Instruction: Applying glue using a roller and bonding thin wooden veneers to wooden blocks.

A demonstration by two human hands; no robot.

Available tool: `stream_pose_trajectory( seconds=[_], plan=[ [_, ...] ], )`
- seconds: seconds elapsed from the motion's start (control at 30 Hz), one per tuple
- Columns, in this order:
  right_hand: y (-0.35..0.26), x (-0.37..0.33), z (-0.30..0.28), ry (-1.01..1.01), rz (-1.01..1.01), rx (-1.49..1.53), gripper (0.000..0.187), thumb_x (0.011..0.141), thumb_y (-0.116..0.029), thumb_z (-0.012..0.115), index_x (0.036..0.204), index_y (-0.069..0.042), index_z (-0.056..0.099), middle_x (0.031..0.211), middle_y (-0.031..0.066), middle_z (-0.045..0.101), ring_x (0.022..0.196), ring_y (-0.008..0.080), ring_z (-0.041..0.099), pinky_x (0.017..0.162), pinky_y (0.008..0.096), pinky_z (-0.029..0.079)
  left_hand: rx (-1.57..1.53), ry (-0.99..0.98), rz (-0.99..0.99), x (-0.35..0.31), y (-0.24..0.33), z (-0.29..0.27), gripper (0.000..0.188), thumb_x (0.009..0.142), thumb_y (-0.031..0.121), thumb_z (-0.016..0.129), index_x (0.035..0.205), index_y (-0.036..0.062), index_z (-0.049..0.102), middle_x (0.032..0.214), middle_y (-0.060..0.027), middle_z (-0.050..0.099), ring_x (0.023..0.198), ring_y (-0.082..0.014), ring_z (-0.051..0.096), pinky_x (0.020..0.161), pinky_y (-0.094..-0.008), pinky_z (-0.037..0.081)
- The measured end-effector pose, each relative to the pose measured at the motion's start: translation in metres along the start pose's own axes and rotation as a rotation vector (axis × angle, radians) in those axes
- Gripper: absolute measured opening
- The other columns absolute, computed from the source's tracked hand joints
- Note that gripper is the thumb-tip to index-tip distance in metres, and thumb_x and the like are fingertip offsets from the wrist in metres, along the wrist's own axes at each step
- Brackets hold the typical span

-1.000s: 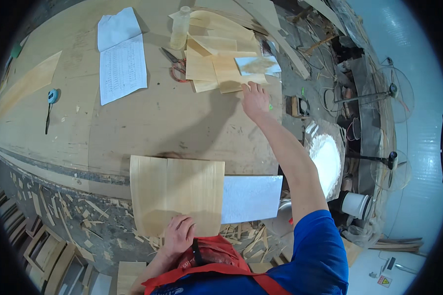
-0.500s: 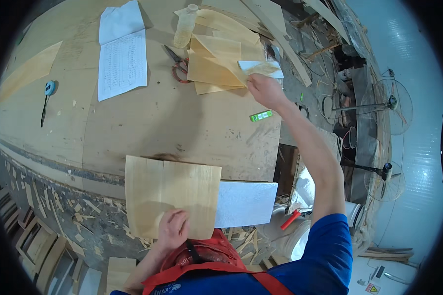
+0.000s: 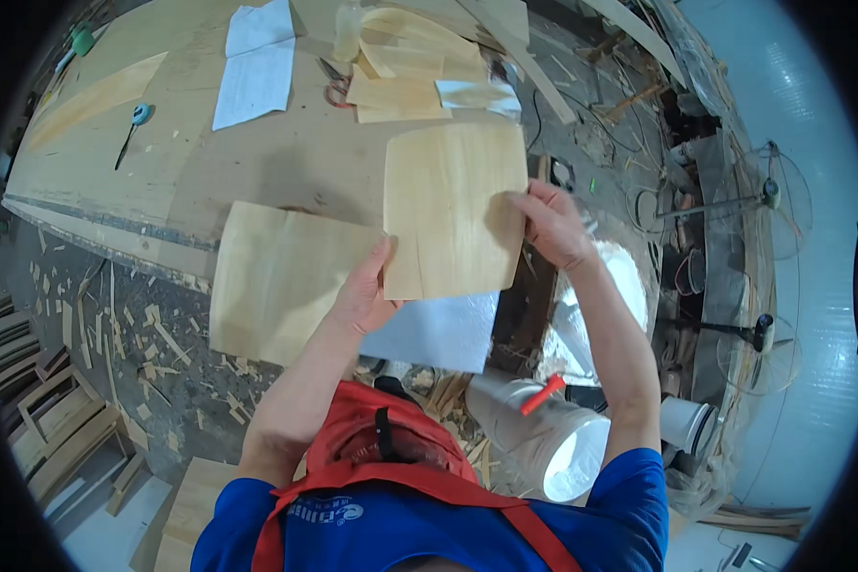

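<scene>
A thin pale wood veneer sheet (image 3: 456, 205) is held up over the table's near edge. My left hand (image 3: 360, 294) grips its lower left edge, thumb on top. At its right edge, my right hand (image 3: 551, 224) pinches the sheet between thumb and fingers. Beside it on the left lies a second veneer sheet (image 3: 281, 286), overhanging the table's near edge. Partly under the held sheet is a white-faced board (image 3: 439, 334), also reaching past the edge.
Farther back on the table (image 3: 191, 181) are veneer offcuts (image 3: 400, 91), red-handled scissors (image 3: 336, 88), a clear bottle (image 3: 348, 30), paper sheets (image 3: 255, 76) and a blue tape measure (image 3: 141, 114). A white bucket (image 3: 572, 456) stands at the right; wood scraps (image 3: 162, 334) litter the floor.
My right hand has come back from the offcut pile toward me. Both hands now hold a veneer sheet in the air; my left hand has left the sheet lying at the table edge.
</scene>
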State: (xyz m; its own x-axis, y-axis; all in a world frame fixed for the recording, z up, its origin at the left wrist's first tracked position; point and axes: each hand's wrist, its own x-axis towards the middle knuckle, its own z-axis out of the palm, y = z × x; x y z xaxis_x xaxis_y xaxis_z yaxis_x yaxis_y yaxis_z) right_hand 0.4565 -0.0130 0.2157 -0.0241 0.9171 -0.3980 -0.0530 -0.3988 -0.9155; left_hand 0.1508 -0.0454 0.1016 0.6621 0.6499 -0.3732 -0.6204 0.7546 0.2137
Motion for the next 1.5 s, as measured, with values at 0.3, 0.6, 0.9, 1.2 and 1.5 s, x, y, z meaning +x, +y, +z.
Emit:
stream_pose_trajectory(
  seconds=[0.3,0.6,0.9,1.2,1.5],
  plan=[
    [0.153,-0.112,-0.009,0.160,0.113,-0.004,0.021,0.104,-0.019,0.069,0.114,-0.001,0.070,0.100,0.0032,0.074,0.084,0.0108,0.071,0.073,0.0284,0.058,0.733,0.337,0.150,-0.050,-0.092,-0.024,0.030,0.102,0.019,0.072,0.127,0.0005,0.071,0.114,-0.0056,0.075,0.102,-0.0129,0.070,0.091,-0.0316,0.057],
    [0.197,-0.142,0.045,0.299,0.155,-0.147,0.021,0.102,-0.019,0.071,0.106,0.001,0.072,0.085,0.0013,0.072,0.072,0.0070,0.064,0.065,0.0258,0.052,1.238,0.500,0.015,-0.090,-0.084,-0.068,0.035,0.103,0.018,0.070,0.134,0.0013,0.068,0.104,-0.0043,0.075,0.092,-0.0104,0.069,0.083,-0.0324,0.057],
    [0.212,-0.131,0.081,0.502,0.030,-0.449,0.027,0.098,-0.022,0.076,0.103,0.004,0.073,0.077,0.0018,0.068,0.069,0.0065,0.057,0.064,0.0272,0.048,1.451,0.653,0.410,-0.106,-0.096,-0.068,0.028,0.103,0.013,0.066,0.127,0.0001,0.067,0.094,-0.0214,0.073,0.087,-0.0336,0.074,0.079,-0.0426,0.057],
    [0.217,-0.115,0.091,0.564,-0.043,-0.635,0.028,0.098,-0.022,0.076,0.105,0.004,0.073,0.078,0.0045,0.067,0.069,0.0104,0.057,0.065,0.0288,0.048,1.582,0.544,0.545,-0.109,-0.093,-0.084,0.023,0.105,0.010,0.062,0.127,0.0024,0.068,0.099,-0.0214,0.072,0.088,-0.0376,0.071,0.078,-0.0456,0.056],
    [0.223,-0.110,0.091,0.546,-0.011,-0.623,0.028,0.098,-0.022,0.076,0.108,0.004,0.073,0.078,0.0045,0.067,0.070,0.0101,0.058,0.066,0.0287,0.049,1.647,0.505,0.595,-0.109,-0.091,-0.080,0.024,0.102,0.005,0.062,0.126,0.0019,0.065,0.103,-0.0212,0.068,0.089,-0.0430,0.068,0.078,-0.0489,0.056]
  ],
)
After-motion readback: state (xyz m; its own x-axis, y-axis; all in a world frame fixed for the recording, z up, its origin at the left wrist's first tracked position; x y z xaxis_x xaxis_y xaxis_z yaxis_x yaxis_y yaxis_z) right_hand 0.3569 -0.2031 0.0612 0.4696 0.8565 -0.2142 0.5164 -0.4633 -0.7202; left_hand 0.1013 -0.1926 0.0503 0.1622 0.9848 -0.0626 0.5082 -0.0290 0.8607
